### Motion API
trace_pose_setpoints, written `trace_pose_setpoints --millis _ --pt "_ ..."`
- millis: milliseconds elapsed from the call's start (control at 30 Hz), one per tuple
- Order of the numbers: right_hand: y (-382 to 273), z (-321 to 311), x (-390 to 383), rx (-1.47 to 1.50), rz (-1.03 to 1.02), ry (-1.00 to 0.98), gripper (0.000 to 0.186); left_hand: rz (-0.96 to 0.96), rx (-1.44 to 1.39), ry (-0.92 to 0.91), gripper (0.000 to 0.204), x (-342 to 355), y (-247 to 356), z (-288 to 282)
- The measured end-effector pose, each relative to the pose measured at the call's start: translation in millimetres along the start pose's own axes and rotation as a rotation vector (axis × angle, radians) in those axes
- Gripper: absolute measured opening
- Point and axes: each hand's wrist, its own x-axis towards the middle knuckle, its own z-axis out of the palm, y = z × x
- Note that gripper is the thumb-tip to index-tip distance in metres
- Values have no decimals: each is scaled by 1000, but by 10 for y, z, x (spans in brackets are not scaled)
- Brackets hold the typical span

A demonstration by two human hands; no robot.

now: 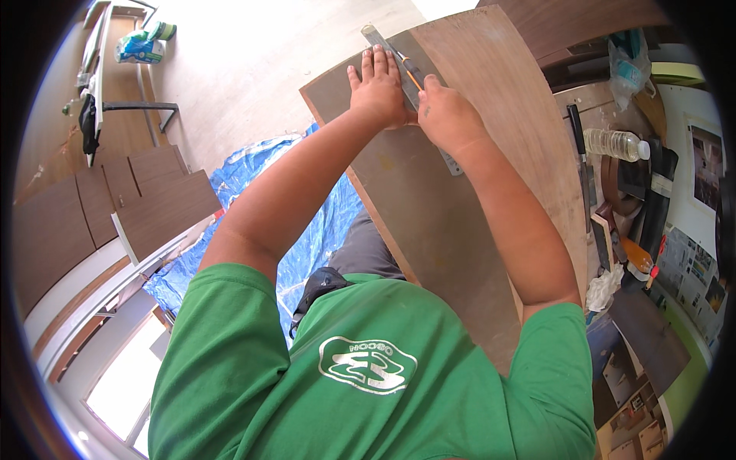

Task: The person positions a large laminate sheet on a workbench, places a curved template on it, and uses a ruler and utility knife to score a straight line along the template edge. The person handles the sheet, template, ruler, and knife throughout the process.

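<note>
A wide, dark brown wooden board lies in front of me with a metal ruler across its far part. My left hand rests flat at the ruler's far stretch, fingers extended and pointing away. Close beside it, my right hand is closed around a thin orange-and-black pencil, which slants along the ruler's edge. The ruler's middle is hidden under my hands, and the pencil's lower end is hidden too.
A lighter wooden panel adjoins the dark board on the right. Farther right are a clear plastic bottle, an orange bottle and crumpled white paper. Blue tarp covers floor at left, near brown panels.
</note>
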Motion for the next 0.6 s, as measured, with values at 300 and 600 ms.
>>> trace_pose_setpoints --millis 300,600 --pt "87 20 -114 16 -4 -3 22 0 32 -22 150 -25 20 -73" --pt "183 15 -228 42 -12 -6 20 -11 29 -58 150 -76 56 -161"
